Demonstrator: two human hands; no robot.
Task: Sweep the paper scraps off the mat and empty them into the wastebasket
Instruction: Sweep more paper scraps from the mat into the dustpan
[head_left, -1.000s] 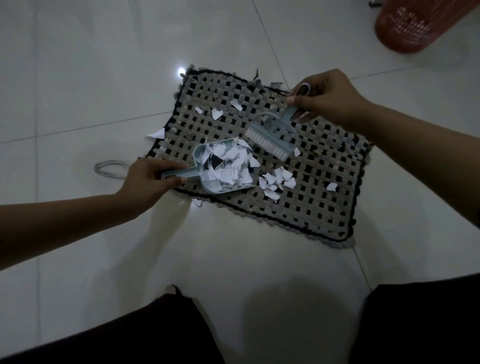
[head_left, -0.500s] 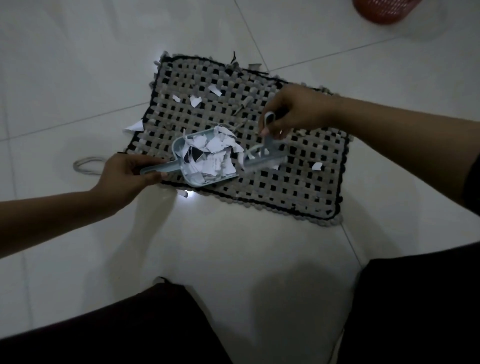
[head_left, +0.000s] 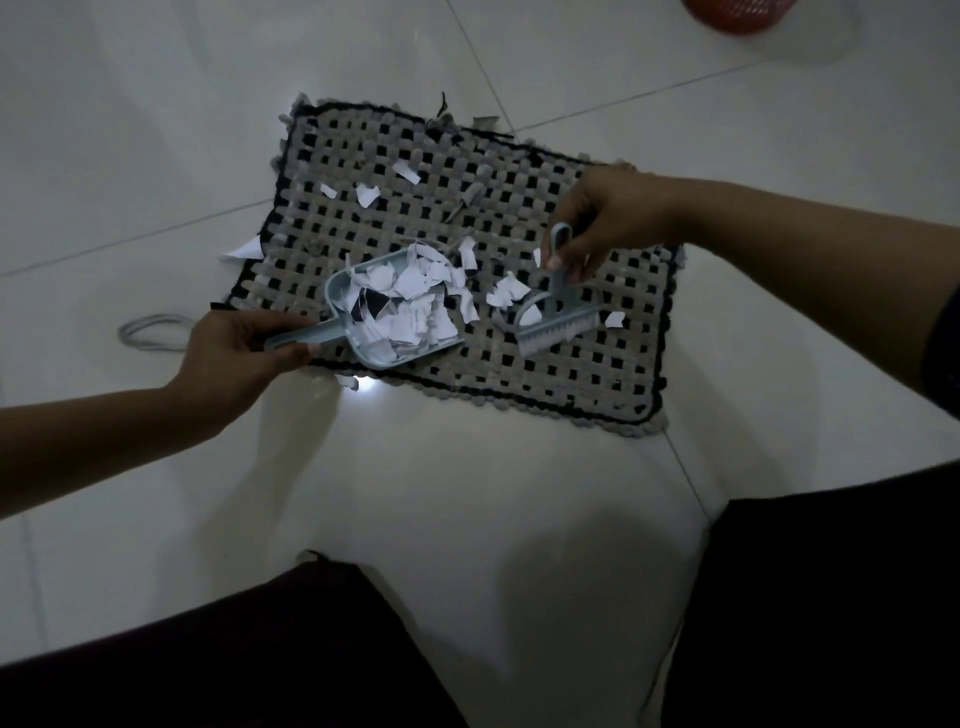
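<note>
A woven grey-and-black mat (head_left: 597, 374) lies on the white tiled floor. My left hand (head_left: 234, 358) grips the handle of a pale blue dustpan (head_left: 337, 296) resting on the mat's near left part, piled with white paper scraps (head_left: 410, 306). My right hand (head_left: 608, 213) holds the loop handle of a small pale blue brush (head_left: 558, 322), bristles down on the mat just right of the pan. A few scraps (head_left: 504, 291) lie between brush and pan, and others (head_left: 366, 195) sit on the mat's far left. The red wastebasket (head_left: 737, 13) shows at the top right edge.
One scrap (head_left: 241, 249) lies on the floor off the mat's left edge, another (head_left: 347, 383) by its near edge. A grey cord loop (head_left: 150, 332) rests on the tiles left of my left hand. My dark-clothed knees (head_left: 831, 597) fill the bottom of the view.
The brush has pulled back to the right, away from the dustpan's mouth, after pushing a pile of scraps into it. The view has tilted down, so the wastebasket has slid toward the top edge.
</note>
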